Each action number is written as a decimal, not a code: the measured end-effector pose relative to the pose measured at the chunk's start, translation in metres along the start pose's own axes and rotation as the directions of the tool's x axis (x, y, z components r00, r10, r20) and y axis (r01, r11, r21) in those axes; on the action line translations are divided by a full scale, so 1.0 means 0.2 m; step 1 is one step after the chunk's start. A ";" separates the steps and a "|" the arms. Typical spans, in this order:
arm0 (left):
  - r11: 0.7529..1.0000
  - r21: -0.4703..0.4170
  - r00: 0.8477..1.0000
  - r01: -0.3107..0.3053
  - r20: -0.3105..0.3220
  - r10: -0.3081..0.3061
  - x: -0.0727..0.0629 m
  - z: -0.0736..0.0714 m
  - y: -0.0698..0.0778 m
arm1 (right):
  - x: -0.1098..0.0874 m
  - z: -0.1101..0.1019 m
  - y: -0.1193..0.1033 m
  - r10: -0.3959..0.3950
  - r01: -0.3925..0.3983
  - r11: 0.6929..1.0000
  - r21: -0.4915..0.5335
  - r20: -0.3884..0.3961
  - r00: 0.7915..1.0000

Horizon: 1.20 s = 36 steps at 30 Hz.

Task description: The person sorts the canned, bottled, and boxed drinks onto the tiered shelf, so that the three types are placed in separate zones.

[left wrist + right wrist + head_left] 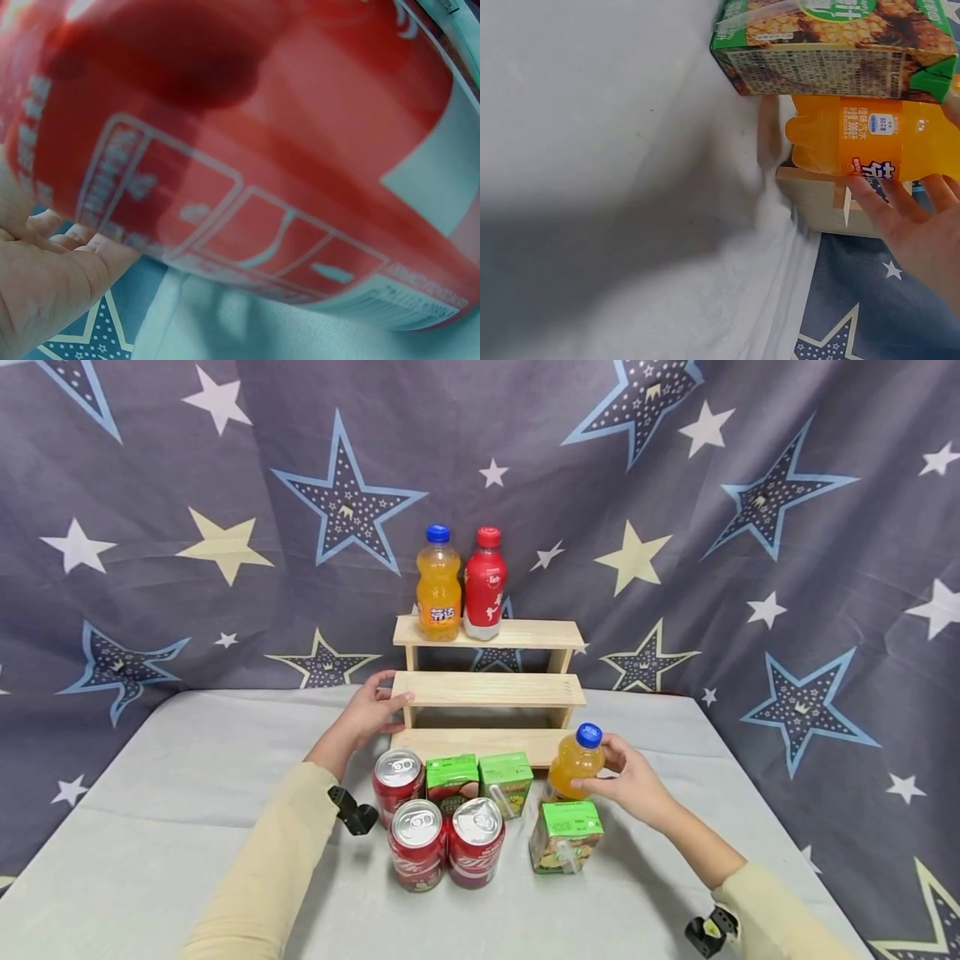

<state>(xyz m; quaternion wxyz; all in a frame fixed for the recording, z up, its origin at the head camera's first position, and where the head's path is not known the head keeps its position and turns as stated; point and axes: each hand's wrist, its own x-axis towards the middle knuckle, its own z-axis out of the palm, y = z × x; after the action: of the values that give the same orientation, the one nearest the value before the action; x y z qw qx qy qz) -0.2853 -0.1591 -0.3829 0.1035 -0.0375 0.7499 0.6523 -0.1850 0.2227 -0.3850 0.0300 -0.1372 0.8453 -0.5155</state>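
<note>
Orange Fanta bottle [575,770] first: in the head view the right grip [632,783] has it pinched, leaning a bit, by the right end of the wooden rack [487,689]. Left grip [367,708] holds the rack's other end. Left wrist cam's mostly red soda can [300,172]. Right wrist: fingers against the bottle's side, pineapple juice box [840,64] nearer the camera.

Head view looks forward-down, sharing the held bottle [574,768] with right wrist; left wrist closely faces a can [247,165].
</note>
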 end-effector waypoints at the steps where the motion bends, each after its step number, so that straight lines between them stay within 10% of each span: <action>1: 1.000 0.003 1.000 0.000 -0.001 0.000 0.00 0.00 0.00 | 0.00 0.00 0.00 -0.006 0.006 1.000 0.004 -0.008 1.000; 36: 1.000 -0.008 1.000 0.005 0.012 -0.005 0.00 0.00 -0.01 | 0.04 -0.13 -0.21 -0.002 0.002 1.000 -0.001 -0.233 0.972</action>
<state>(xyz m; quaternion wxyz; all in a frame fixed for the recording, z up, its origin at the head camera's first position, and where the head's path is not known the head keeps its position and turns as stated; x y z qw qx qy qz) -0.2855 -0.1597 -0.3847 0.1095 -0.0357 0.7465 0.6553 -0.1890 0.2256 -0.3357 -0.0701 -0.0768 0.8430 -0.5278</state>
